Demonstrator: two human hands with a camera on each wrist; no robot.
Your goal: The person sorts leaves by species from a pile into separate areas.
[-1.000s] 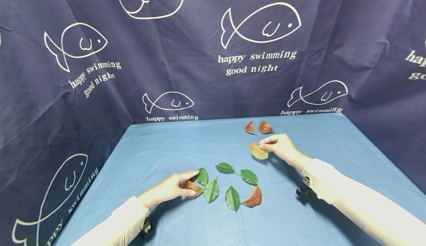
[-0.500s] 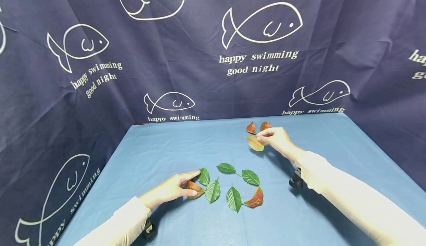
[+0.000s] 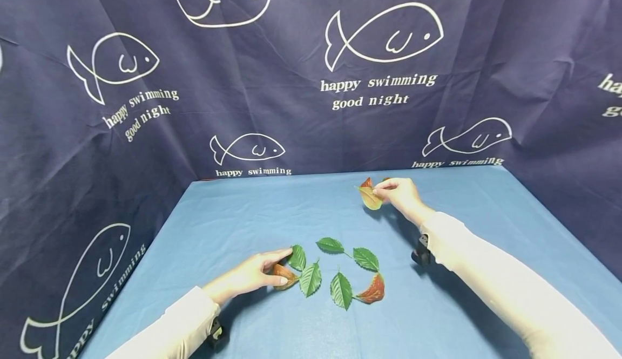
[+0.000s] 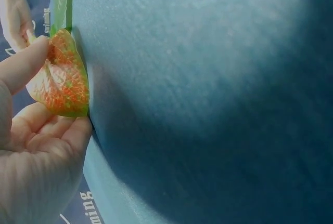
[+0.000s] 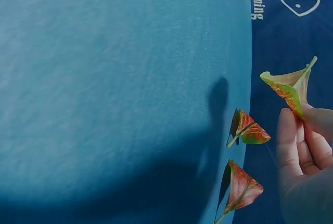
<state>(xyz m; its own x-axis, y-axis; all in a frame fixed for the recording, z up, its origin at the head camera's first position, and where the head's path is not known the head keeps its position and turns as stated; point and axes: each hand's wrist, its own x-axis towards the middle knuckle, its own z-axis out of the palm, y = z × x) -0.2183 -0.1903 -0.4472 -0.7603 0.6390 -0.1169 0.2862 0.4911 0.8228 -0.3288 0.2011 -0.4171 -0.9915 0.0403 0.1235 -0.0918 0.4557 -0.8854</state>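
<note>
My left hand (image 3: 248,278) lies low at the table's left, its thumb over an orange-red leaf (image 4: 67,86) and its fingers around the far side. Its index fingertip touches a green leaf (image 3: 297,258). My right hand (image 3: 400,197) pinches a yellowish-green leaf (image 3: 371,198) between thumb and fingers, raised over the back of the table. In the right wrist view this leaf (image 5: 291,86) looks folded, with reddish spots along its edge. Two red leaves lie close by: one red leaf (image 5: 251,129) and another (image 5: 243,185). In the head view both are partly hidden.
Mid-table, several green leaves, one of them a green leaf (image 3: 342,291), and a red leaf (image 3: 372,289) form a loose ring. A light blue cloth (image 3: 233,213) covers the table. A dark blue curtain (image 3: 301,116) with white fish drawings closes off the back and sides.
My right hand has moved back and slightly left with the yellowish-green leaf, now in front of the two red leaves. My left hand and the ring of leaves have stayed put.
</note>
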